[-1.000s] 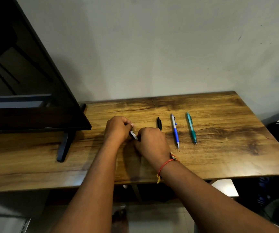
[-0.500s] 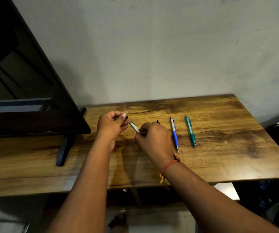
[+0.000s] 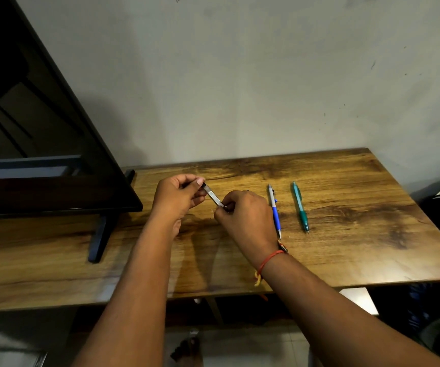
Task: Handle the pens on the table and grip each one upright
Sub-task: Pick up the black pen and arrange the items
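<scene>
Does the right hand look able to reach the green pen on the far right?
Probably yes. The green pen lies uncovered on the table, just past the blue pen. But the right hand is pinching the silver pen, so it would have to let go first.

Glossy wood-grain table; shiny metallic pen; translucent plastic teal pen.

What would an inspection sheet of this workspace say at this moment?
Surface: wooden table, dark-grained.
Job's things: silver pen held slanted, not upright; blue pen and green pen lie flat, apart.
Clutter: dark screen on a stand, at left.
Grippers: left hand pinches one end of the silver pen, right hand the other.
Cables: nothing seen.
Surroundings: plain wall behind.
</scene>
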